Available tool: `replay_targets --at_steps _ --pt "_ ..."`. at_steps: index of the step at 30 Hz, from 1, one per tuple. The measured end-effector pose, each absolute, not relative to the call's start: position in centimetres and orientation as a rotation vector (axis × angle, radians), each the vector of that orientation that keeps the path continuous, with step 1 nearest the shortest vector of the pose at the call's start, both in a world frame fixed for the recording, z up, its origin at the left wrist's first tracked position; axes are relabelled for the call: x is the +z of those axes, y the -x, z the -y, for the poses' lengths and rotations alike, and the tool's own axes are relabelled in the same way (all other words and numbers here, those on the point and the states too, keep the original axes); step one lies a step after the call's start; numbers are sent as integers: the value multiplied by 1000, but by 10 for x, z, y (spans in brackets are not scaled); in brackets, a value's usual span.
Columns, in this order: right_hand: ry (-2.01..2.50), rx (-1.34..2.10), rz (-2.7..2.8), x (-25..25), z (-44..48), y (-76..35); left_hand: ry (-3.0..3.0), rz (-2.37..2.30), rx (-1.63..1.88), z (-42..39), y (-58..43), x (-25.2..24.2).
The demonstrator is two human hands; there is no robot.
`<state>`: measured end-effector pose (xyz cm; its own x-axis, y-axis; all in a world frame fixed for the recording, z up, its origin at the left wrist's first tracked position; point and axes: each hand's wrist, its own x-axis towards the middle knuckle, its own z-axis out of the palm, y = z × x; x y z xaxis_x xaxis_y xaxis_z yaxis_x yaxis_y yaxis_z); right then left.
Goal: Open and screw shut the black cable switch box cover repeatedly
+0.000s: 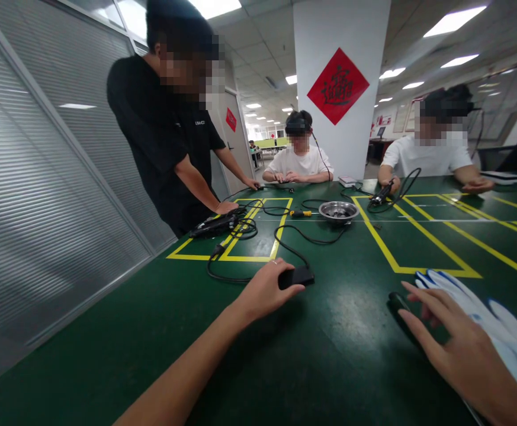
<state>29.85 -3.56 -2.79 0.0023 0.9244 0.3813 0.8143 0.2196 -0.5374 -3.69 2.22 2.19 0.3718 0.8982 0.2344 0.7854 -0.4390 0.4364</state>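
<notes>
My left hand (267, 291) reaches forward over the green table (320, 355) and closes its fingers on a small black box (297, 277) at the end of a black cable (294, 236). My right hand (449, 334) lies at the lower right with fingers stretched out, their tips touching a dark flat object (399, 306) on the table. White and blue gloves (484, 313) lie right behind that hand.
A metal bowl (339, 210) and a yellow-handled screwdriver (301, 213) sit mid-table among black cables. Yellow tape lines (400, 254) mark boxes. A person in black (173, 130) stands at the left edge; two seated people in white work at the far side.
</notes>
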Motion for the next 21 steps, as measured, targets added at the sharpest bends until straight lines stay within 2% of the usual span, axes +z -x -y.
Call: replay_targets --at_steps 4,7,12,17,19,21 --pt "1449 1108 1677 -12 53 -262 -2322 -1252 682 13 -9 15" --pt "1248 1525 1423 -18 57 -243 -2274 -1187 676 30 -32 4" --pt "1104 1753 1055 -35 51 -237 -2216 -1240 669 40 -42 -2" --pt "905 1821 687 -32 42 -240 -2385 -1196 626 32 -29 12" --pt "930 1850 581 -27 37 -245 -2498 -1414 615 18 -13 16" --pt "1001 1877 489 -24 32 -250 -2520 -1823 498 -1 9 16"
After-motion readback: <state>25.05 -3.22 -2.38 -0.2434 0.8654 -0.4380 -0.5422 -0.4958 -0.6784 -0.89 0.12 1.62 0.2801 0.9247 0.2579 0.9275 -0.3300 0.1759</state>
